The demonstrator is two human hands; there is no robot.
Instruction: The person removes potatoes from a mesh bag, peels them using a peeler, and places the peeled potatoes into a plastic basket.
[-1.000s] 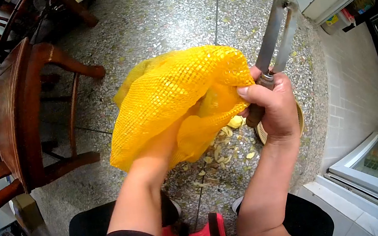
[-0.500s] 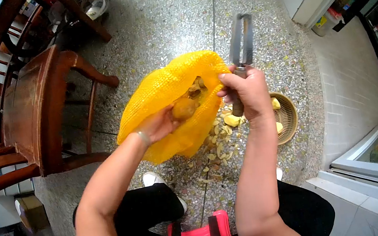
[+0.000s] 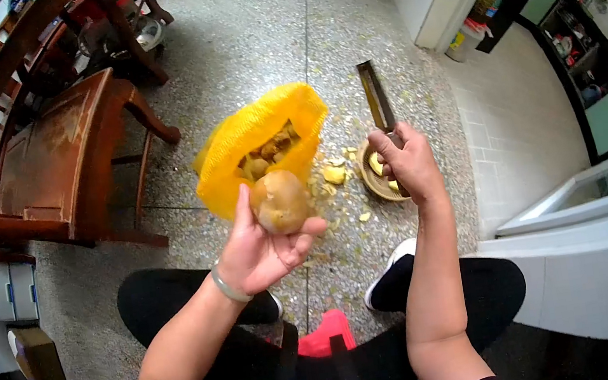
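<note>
My left hand (image 3: 260,255), palm up with a bangle at the wrist, holds an unpeeled brown potato (image 3: 278,202). Behind it stands a yellow mesh bag (image 3: 291,105), its mouth gaping to show more potatoes (image 3: 267,154) inside. My right hand (image 3: 411,162) is closed round the handle of a long metal peeler (image 3: 376,96), whose blade points up and away from me. Below that hand, partly hidden by it, sits a round woven basket (image 3: 370,180) with yellow peeled pieces in it. A peeled yellow potato (image 3: 334,174) lies on the floor among scattered peelings.
A wooden chair (image 3: 52,161) stands at the left, with a small blue-and-white drawer unit (image 3: 0,286) and a box (image 3: 36,356) nearer me. Between my legs shows a pink stool (image 3: 325,334). On the right, a tiled doorway floor (image 3: 509,112) leads past a white-framed panel (image 3: 581,200).
My left hand has come out of the mesh bag with the potato, towards me. My right hand has let go of the bag's rim and moved right and down with the peeler.
</note>
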